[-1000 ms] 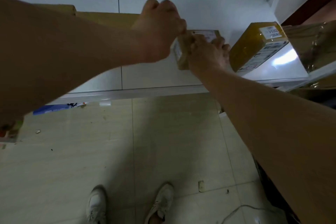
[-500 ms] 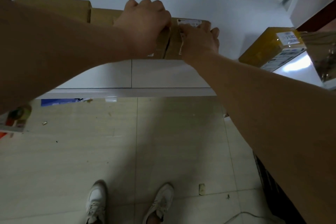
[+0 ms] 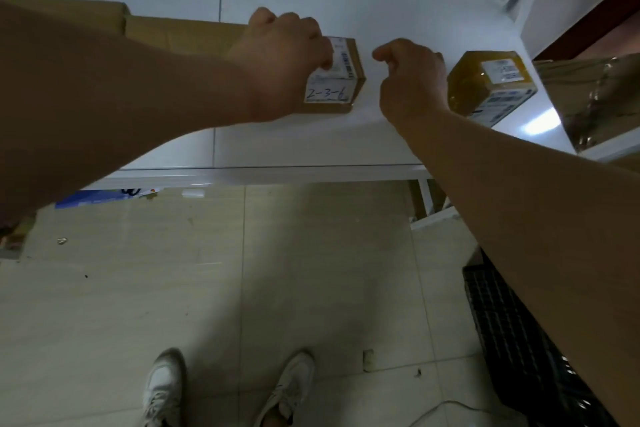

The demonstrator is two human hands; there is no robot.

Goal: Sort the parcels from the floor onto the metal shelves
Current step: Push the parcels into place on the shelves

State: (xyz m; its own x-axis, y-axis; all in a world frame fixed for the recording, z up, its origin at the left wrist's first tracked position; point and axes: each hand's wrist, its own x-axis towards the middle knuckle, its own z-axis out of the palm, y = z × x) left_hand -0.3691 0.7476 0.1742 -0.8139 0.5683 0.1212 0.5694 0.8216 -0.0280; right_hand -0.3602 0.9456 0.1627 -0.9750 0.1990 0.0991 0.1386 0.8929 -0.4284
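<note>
We count two hands over the white shelf (image 3: 311, 146). The left hand (image 3: 284, 62) grips a small box (image 3: 341, 87): its fingers curl over the box's top and left side, and the thumb lies against the near face. The box sits on the shelf under that hand, poking out to the hand's right. Its near face carries one white label (image 3: 327, 90) with "2-3-6" written by hand.

The right hand (image 3: 412, 83) holds nothing. Its fingers are loosely curled and the thumb tip points toward the box, with a clear gap of bare shelf between them.

We count five parcels in all. Besides the gripped box, one yellow box (image 3: 481, 87) stands just right of the right hand, very close to its knuckles; we cannot tell whether they touch. It bears two printed labels. One taped box (image 3: 595, 100), glossy with clear tape, sits further right again, at the frame edge. Behind the left forearm lies a carton (image 3: 180, 33), reaching up to the left hand's far side, and a second carton (image 3: 86, 9) lies beyond it to the left.

Below both arms is the tiled floor (image 3: 311, 270). On it we count two white shoes (image 3: 162, 388), one black crate (image 3: 512, 340) under the right forearm, and one blue packet (image 3: 97, 198) below the left forearm, at the shelf's front edge.
</note>
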